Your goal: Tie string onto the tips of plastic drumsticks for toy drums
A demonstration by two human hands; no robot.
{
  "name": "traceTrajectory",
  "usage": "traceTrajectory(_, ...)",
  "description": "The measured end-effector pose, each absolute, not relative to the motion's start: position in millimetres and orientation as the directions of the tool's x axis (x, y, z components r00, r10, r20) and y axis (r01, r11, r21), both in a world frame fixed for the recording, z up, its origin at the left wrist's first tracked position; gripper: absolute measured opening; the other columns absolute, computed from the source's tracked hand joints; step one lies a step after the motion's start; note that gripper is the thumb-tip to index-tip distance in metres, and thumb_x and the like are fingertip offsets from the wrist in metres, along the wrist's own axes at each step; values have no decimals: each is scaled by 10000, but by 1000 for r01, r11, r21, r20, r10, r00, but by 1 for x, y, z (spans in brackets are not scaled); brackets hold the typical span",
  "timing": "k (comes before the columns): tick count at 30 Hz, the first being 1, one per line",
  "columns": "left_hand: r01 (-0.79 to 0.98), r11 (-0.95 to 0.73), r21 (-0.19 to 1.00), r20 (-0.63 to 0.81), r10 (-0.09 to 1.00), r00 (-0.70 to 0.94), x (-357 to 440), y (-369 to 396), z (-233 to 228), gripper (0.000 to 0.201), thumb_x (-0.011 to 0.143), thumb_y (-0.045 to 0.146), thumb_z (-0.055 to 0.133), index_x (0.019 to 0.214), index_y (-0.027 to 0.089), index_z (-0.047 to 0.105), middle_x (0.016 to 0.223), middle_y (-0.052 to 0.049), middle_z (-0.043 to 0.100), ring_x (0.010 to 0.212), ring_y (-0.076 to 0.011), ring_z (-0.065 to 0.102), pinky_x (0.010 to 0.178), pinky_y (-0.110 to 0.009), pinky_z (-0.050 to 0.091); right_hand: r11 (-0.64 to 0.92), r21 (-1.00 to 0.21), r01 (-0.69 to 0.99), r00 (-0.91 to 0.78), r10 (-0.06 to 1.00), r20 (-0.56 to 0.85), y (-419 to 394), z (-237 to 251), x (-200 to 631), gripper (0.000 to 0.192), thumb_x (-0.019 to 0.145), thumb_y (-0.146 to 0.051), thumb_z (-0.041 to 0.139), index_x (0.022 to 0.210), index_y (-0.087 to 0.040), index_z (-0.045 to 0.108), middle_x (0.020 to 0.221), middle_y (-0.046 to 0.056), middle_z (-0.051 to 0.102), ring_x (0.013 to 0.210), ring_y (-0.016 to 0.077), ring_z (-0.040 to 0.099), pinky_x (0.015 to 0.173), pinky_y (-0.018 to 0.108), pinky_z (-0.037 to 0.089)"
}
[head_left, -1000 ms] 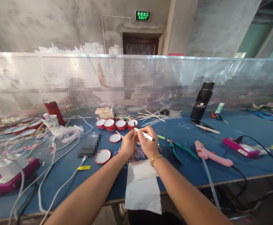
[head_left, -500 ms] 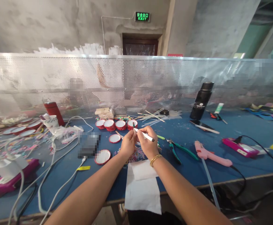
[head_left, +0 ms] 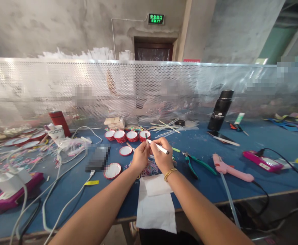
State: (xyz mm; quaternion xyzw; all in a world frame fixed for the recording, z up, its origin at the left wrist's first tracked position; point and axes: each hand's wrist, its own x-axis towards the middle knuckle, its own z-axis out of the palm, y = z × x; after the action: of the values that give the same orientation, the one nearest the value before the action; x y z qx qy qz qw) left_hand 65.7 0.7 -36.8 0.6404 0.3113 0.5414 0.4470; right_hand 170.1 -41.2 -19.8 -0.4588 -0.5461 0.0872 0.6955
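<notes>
Both of my hands meet above the blue table (head_left: 202,183), just past a white sheet of paper (head_left: 156,204). My right hand (head_left: 161,157), with a gold bracelet at the wrist, grips a white pen with a black tip (head_left: 159,147) that points right. My left hand (head_left: 140,158) pinches a small thin stick (head_left: 146,136), dark at its top, held upright against the pen's left end. Under the hands lies a heap of coloured loops (head_left: 149,169).
Red-rimmed round lids (head_left: 126,135) sit behind the hands, two more (head_left: 112,170) to the left. Green-handled pliers (head_left: 193,163), a pink glue gun (head_left: 230,169) and a black bottle (head_left: 220,109) stand to the right. White cables (head_left: 59,170) cross the left side. A perforated metal screen (head_left: 149,88) backs the table.
</notes>
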Motion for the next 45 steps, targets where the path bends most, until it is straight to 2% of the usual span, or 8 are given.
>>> traceTrajectory(4, -64, -425, 903, 428, 879, 210, 65, 1, -38, 444, 845, 584, 635, 695, 191, 495, 623, 43, 434, 607, -107, 352, 553, -247, 282, 552, -740, 384, 375, 639, 671, -41, -20, 170, 177, 866, -385, 607, 787, -226, 603, 727, 20, 670, 671, 189, 626, 625, 300, 480)
traceTrajectory(13, -112, -423, 899, 437, 873, 215, 66, 4, -40, 405, 896, 544, 609, 725, 182, 549, 627, 26, 506, 583, -106, 414, 553, -243, 299, 559, -742, 371, 424, 609, 670, -39, -20, 171, 184, 868, -390, 608, 780, -230, 587, 706, 8, 659, 638, 186, 620, 612, 304, 469)
traceTrajectory(20, -140, -383, 913, 405, 892, 203, 66, 6, -44, 387, 857, 514, 690, 722, 184, 541, 625, 35, 478, 603, -107, 392, 558, -238, 312, 555, -731, 398, 372, 630, 681, -41, -20, 171, 177, 869, -387, 608, 790, -228, 604, 737, 23, 676, 683, 196, 635, 646, 314, 484)
traceTrajectory(32, -92, -423, 902, 432, 877, 207, 66, 1, -35, 437, 876, 582, 597, 697, 193, 510, 609, 31, 469, 576, -109, 389, 549, -248, 291, 567, -736, 369, 398, 619, 677, -40, -21, 171, 175, 872, -389, 605, 795, -233, 591, 726, 18, 668, 665, 197, 634, 625, 312, 482)
traceTrajectory(45, -118, -393, 912, 410, 886, 219, 66, 4, -41, 422, 833, 551, 660, 688, 199, 479, 623, 43, 423, 605, -110, 344, 549, -245, 277, 544, -722, 428, 369, 624, 689, -42, -19, 171, 176, 866, -389, 603, 789, -231, 607, 729, 23, 678, 686, 200, 636, 647, 317, 486)
